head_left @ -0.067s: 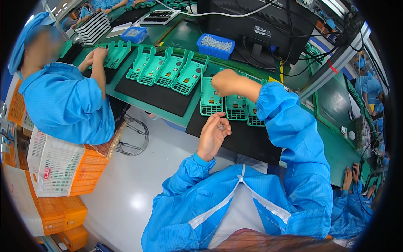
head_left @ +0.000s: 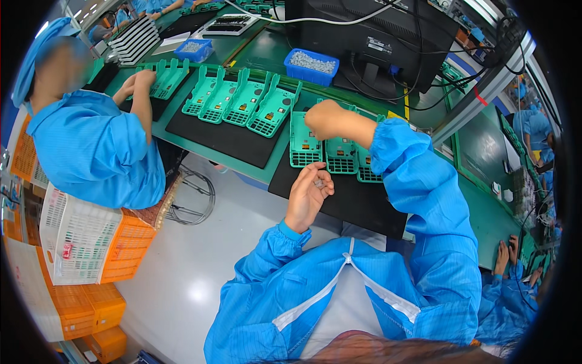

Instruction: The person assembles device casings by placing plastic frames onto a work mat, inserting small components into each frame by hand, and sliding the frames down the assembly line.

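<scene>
In front of me, several green plastic housings (head_left: 303, 144) with gridded lower ends lie in a row on a black mat (head_left: 357, 203). My right hand (head_left: 327, 119) is closed, bent down over the upper part of the leftmost housing; its fingertips and anything between them are hidden. Just below that housing, my left hand (head_left: 308, 197) is turned palm up with curled fingers. Small pale pieces (head_left: 319, 183) rest in its cupped palm, their exact kind too small to tell.
A blue bin (head_left: 311, 67) of small whitish pieces stands beyond my right hand, beside a monitor (head_left: 370, 42) with loose cables. More green housings (head_left: 242, 100) lie on another mat to the left. A co-worker (head_left: 97, 139) works there, near white and orange crates (head_left: 91, 236).
</scene>
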Motion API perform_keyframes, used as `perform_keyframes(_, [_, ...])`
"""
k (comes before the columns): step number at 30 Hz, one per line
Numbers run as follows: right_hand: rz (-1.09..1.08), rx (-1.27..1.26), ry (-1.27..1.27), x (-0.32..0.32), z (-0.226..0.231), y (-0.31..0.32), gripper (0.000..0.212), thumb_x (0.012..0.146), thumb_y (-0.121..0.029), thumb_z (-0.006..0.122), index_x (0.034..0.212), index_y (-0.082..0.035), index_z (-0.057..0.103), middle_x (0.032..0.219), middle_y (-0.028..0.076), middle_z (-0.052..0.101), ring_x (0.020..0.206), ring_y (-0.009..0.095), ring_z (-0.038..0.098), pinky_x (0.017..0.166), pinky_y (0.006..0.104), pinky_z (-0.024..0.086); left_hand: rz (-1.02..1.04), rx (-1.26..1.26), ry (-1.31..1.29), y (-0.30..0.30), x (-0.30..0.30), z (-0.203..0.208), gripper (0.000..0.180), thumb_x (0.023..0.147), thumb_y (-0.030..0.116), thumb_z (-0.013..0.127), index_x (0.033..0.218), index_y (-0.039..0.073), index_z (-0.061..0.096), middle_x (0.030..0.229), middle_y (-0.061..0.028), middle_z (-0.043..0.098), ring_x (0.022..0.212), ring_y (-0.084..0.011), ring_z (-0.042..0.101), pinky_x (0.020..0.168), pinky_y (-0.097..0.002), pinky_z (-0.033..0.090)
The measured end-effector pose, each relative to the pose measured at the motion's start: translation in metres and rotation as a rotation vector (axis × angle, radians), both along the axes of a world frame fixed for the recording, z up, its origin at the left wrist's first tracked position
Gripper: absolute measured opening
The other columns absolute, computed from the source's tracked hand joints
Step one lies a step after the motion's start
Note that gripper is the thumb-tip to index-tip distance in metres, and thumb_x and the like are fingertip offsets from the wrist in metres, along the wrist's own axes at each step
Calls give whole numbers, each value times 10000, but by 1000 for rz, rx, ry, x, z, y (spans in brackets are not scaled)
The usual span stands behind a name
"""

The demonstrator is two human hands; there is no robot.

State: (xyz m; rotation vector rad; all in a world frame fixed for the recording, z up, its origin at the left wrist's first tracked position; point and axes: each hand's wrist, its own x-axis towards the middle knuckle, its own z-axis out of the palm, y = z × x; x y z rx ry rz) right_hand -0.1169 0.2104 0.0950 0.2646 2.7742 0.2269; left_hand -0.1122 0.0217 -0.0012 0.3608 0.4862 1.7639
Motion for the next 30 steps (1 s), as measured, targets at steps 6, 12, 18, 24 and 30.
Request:
perform_keyframes(6, [113, 182, -139, -20, 0, -6, 132, 699, -213, 737, 763, -100, 720, 757, 80, 687, 728, 273, 669, 575, 389, 509, 0, 0, 0, -1, -3, 0, 278, 985, 227, 419, 1158, 14, 463, 883, -67, 535, 788, -157, 538, 701, -285, 458])
perform_keyframes(12, [97, 153, -239, -26, -6, 1, 228, 639, -82, 755, 866, -98, 734, 853, 57, 715, 798, 247, 686, 625, 376, 535, -8, 6, 10, -1, -2, 6, 276, 985, 228, 424, 1157, 16, 466, 883, -63, 532, 786, -157, 533, 701, -288, 455])
perform_keyframes(18, [77, -227, 147, 18, 3, 5, 194, 725, -139, 717, 896, -57, 679, 872, 77, 679, 765, 289, 658, 648, 391, 516, 3, -30, 26, -15, 6, 14, 257, 975, 215, 442, 1140, 22, 484, 885, -57, 534, 798, -153, 531, 711, -289, 452])
perform_keyframes(24, [-402, -911, 958, 182, 29, -18, 202, 926, -140, 548, 1077, -25, 616, 955, 82, 665, 792, 159, 632, 716, 290, 498, 288, -112, 353, -35, -24, 36, 178, 939, 124, 495, 1023, 0, 590, 626, 61, 376, 522, -38, 285, 482, -200, 223])
perform_keyframes(30, [-928, -119, 989, 340, -37, -5, 285, 819, -147, 654, 1066, -6, 642, 1085, 158, 615, 918, 325, 602, 800, 391, 490, 897, -430, 1696, -27, -42, 16, 178, 853, 66, 607, 991, 109, 711, 639, -26, 493, 536, -146, 460, 493, -302, 365])
